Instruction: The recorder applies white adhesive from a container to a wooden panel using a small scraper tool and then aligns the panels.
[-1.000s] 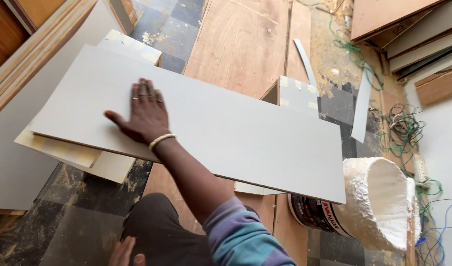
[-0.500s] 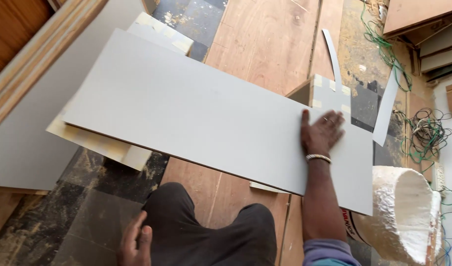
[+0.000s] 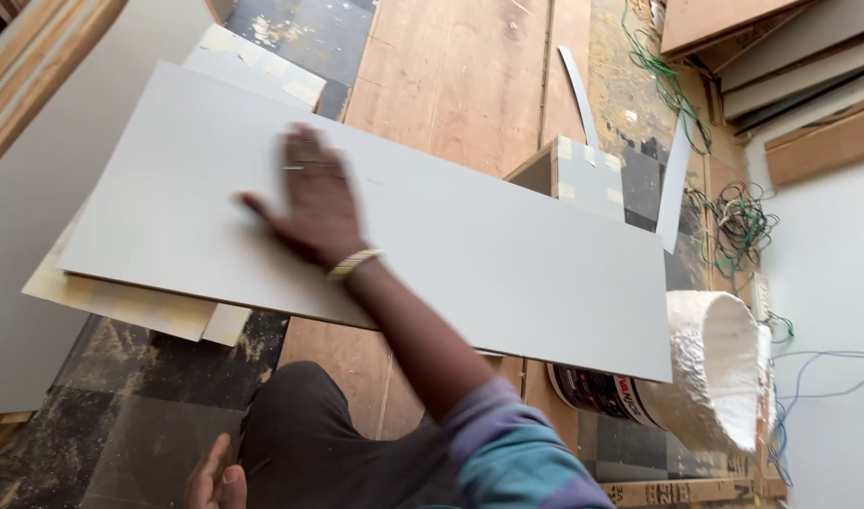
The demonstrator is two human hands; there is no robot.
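Note:
A long light-grey laminate board [image 3: 507, 254] lies across pale offcuts and a small wooden box. My right hand [image 3: 314, 203] rests flat on its left-middle part, palm down, fingers spread and blurred by motion; a bangle sits on the wrist. It grips nothing. My left hand [image 3: 213, 479] is low at the bottom edge, resting on my knee in dark trousers [image 3: 309, 424], with nothing in it.
A paint tin [image 3: 597, 396] with a crusted white rim [image 3: 719, 368] stands under the board's right end. Green wire tangles [image 3: 733, 221] lie at the right. Plywood sheets [image 3: 451, 75] cover the floor beyond; wood panels [image 3: 809, 85] are stacked top right. A large grey sheet [image 3: 27, 236] lies left.
My right hand swept over the board from its left part to its right end, and is now back at the left-middle. The left hand stays at my knee.

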